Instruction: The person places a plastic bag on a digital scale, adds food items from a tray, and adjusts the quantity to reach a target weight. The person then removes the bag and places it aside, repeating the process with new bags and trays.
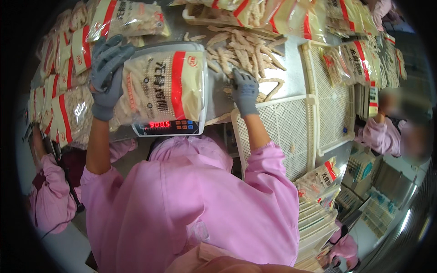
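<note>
A filled plastic bag of breaded strips [153, 87] lies on a digital scale [167, 128] with a lit red display. My left hand [108, 73], in a grey glove, is at the bag's left end, its fingers spread; whether it grips the film there cannot be told. Over on the metal table, my right hand [245, 87], gloved too, reaches to the lower edge of a loose pile of breaded strips [239, 51]. Its fingertips are bent near a strip, and no clear hold shows.
Filled bags [75, 109] are heaped at the left. More lie over a plastic tray [205, 20] at the back. White mesh trays [283, 129] stand right of my right arm, with another bag [351, 65] beyond. Co-workers in pink [382, 134] are at both sides.
</note>
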A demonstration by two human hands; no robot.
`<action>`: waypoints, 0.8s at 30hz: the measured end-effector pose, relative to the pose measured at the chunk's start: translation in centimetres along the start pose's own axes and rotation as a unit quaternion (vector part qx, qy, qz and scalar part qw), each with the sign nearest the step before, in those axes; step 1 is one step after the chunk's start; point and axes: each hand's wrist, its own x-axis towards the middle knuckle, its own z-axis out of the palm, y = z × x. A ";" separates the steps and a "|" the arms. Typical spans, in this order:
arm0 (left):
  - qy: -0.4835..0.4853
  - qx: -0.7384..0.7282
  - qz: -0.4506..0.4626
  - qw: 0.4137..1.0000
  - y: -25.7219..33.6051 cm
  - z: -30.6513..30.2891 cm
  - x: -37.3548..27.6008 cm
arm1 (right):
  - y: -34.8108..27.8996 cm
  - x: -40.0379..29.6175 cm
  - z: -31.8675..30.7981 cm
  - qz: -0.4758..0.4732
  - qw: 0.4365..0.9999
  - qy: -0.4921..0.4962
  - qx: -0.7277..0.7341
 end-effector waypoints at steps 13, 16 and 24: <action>0.041 0.009 -0.097 0.994 0.0 -4.7 -5.2 | -9.7 -1.4 -3.6 0.055 0.927 -0.022 0.372; -0.041 0.105 -0.052 0.992 0.8 -5.2 -5.4 | -10.7 -1.0 -2.2 -0.108 0.863 -0.021 0.493; -0.139 0.076 -0.140 0.977 -0.6 -2.1 -16.1 | -19.2 -5.4 0.1 0.000 0.858 -0.041 0.512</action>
